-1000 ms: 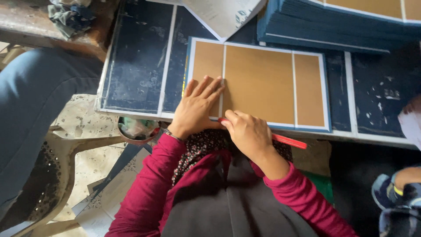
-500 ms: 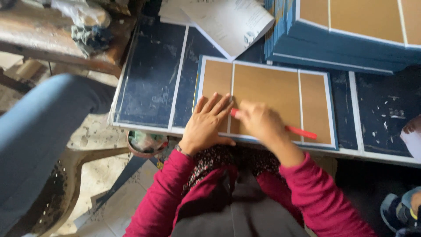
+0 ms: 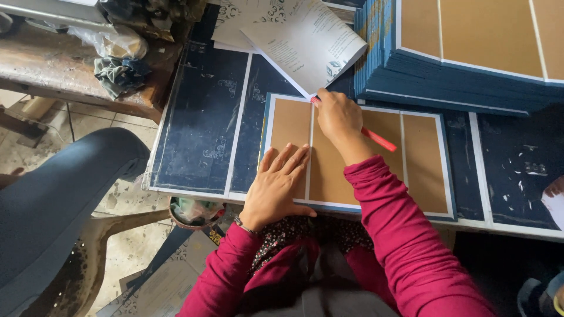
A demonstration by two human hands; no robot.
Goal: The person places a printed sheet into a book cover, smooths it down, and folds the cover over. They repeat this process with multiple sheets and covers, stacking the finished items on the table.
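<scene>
Currently lies flat near the table [image 3: 200, 129] edge: case cover [image 3: 420, 164], brown boards up, blue cloth border around, long axis left to right, both grooves running away from the body. Rests on the left board and left groove, fingers spread and flat, gripping nothing: left hand [image 3: 276, 188]. Clamps the red tool [image 3: 379, 140], fingers curled tight: right hand [image 3: 338, 120]. Lies slantwise, tip up-left at the far end of the left groove, tail down-right over the middle board. Seemingly puts the left groove at stroke's end; shows no tool on the right groove. Sits just beyond: stack of covers [image 3: 458, 76] and open booklet [image 3: 305, 41].
</scene>
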